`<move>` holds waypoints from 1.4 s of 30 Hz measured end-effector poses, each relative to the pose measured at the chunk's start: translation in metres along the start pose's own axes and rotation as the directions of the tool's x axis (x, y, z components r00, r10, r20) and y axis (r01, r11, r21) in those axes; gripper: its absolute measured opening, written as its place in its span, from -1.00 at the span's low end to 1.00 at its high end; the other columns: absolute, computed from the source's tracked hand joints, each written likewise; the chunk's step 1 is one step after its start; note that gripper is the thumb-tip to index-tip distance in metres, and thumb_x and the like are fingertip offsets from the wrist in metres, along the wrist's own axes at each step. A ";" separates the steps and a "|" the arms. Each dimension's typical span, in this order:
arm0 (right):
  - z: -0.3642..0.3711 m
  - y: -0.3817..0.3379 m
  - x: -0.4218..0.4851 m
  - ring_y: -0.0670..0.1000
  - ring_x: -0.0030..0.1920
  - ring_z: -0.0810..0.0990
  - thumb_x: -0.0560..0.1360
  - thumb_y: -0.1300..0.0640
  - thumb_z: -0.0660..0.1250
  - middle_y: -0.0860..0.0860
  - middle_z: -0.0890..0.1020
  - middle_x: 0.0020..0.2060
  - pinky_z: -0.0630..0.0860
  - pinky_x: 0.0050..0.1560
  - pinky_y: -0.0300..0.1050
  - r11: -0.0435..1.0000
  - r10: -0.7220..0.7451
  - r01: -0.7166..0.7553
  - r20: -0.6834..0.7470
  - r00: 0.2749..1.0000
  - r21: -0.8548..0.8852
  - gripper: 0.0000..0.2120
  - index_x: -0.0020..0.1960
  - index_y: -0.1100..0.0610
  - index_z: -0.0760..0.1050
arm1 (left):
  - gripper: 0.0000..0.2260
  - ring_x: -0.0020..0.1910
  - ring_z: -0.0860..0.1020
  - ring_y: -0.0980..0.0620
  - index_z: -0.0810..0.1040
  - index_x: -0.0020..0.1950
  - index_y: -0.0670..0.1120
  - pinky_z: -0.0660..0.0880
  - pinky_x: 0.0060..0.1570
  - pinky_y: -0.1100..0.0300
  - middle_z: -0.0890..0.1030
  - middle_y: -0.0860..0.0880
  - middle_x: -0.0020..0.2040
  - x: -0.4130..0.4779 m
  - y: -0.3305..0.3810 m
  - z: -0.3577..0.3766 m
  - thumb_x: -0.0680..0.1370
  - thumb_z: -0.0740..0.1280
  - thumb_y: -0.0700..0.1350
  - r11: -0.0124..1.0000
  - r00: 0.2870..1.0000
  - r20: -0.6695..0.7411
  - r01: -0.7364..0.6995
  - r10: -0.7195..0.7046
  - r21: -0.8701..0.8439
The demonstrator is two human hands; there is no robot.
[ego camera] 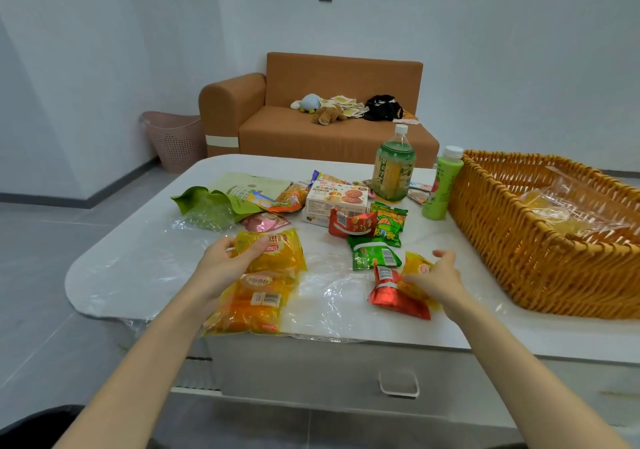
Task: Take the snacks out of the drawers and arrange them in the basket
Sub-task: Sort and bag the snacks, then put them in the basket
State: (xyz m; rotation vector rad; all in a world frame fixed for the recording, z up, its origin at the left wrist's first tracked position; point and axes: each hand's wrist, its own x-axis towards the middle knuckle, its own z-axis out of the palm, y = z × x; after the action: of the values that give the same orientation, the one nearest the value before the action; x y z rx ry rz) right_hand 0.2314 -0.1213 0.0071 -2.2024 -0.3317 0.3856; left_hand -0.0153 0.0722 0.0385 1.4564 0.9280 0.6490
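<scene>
Left hand [235,261]: fingers and thumb curled round the upper end of a large yellow packet [280,254], which lies partly over a second yellow packet [256,306] at the near edge of the counter [145,261]. The pair's long axis runs from the near edge towards the far edge.

Right hand [438,284]: laid over a small yellow packet [420,265] with fingers loosely spread. Whether it actually pinches the wrapper cannot be told, since the hand covers the contact. A red packet [391,292] touches the small yellow one on its left, and a green packet [372,252] lies just beyond.

Basket [512,240]: wicker, at the right end of the counter, to the right of both hands. The right hand is plainly the nearer, close to the woven wall, while the left hand would have to cross the counter's middle. A clear bag [568,206] already lies inside.

Further out, towards the far edge, are a biscuit box [337,199], more loose wrappers, a large green bottle [393,168] and a slimmer green bottle [440,188], the latter just beside the basket's far-left corner.

Drawer [346,372]: shut, below the near edge. Most snacks sit on the counter, not yet in the basket. The coming move is judged a rightward carry over the rim.
</scene>
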 end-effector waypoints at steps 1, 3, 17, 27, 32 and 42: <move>-0.003 -0.002 -0.002 0.24 0.30 0.37 0.37 0.22 0.52 0.26 0.29 0.36 0.38 0.14 0.00 0.999 0.026 -0.027 0.024 0.999 0.041 -0.17 0.45 0.09 0.07 | -0.64 0.07 0.60 -0.03 0.53 0.13 -0.06 0.49 -0.04 0.16 0.66 -0.07 0.04 -0.001 0.000 0.000 0.44 0.44 0.09 1.000 1.000 0.005 0.009 -0.009 -0.001; -0.008 -0.007 -0.007 0.23 0.29 0.39 0.31 0.30 0.55 0.28 0.32 0.35 0.38 0.05 -0.03 0.998 -0.038 0.039 -0.004 0.999 0.054 -0.05 0.48 0.07 0.02 | -0.70 0.08 0.58 -0.03 0.52 0.09 -0.03 0.44 -0.10 0.19 0.64 -0.07 0.04 -0.001 0.001 0.000 0.45 0.43 0.08 1.000 1.000 0.003 0.020 -0.020 -0.008; -0.007 -0.046 -0.039 0.01 0.11 0.47 0.46 0.07 0.38 -0.03 0.43 0.15 0.50 -0.08 -0.24 0.829 -0.260 0.479 0.560 0.787 -0.288 -0.70 0.16 -0.17 0.49 | -0.73 -0.16 0.54 0.16 0.50 0.13 -0.05 0.33 -0.35 0.29 0.61 0.03 -0.08 -0.005 0.009 -0.001 0.50 0.39 0.04 0.999 1.000 0.008 0.017 -0.017 -0.051; 0.013 -0.054 -0.030 -0.08 0.07 0.50 0.45 0.12 0.45 -0.07 0.47 0.20 0.48 -0.08 -0.36 0.876 -0.329 0.471 0.590 0.738 -0.101 -0.57 0.28 -0.12 0.51 | -0.62 0.01 0.55 0.00 0.49 0.18 -0.05 0.35 0.08 0.02 0.61 -0.03 0.05 -0.001 0.006 -0.005 0.46 0.42 0.10 0.997 0.998 0.005 0.070 -0.070 -0.044; 0.036 -0.054 -0.024 0.03 0.18 0.54 0.56 0.06 0.31 0.02 0.47 0.28 0.53 0.16 -0.10 0.967 -0.233 0.095 0.674 0.701 0.235 -0.59 0.40 -0.03 0.39 | -0.57 0.14 0.53 -0.07 0.50 0.22 -0.07 0.33 0.11 -0.05 0.61 -0.06 0.11 -0.002 0.006 -0.007 0.44 0.44 0.10 0.994 0.996 0.002 0.093 -0.093 -0.061; 0.045 -0.050 -0.009 0.08 0.14 0.62 0.44 0.44 0.38 0.10 0.61 0.14 0.57 0.13 -0.11 0.969 -0.242 0.128 0.720 0.650 0.211 -0.53 0.26 0.09 0.50 | -0.75 0.03 0.57 -0.02 0.50 0.02 0.00 0.41 0.15 -0.06 0.62 -0.02 0.02 0.002 0.006 -0.009 0.46 0.43 0.07 0.994 0.995 0.032 0.100 -0.099 -0.034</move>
State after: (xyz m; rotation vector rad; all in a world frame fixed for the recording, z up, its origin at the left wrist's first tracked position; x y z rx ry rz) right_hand 0.2007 -0.0628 0.0222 -1.7420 -0.9370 1.1654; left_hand -0.0204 0.0790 0.0451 1.3765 0.9545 0.5657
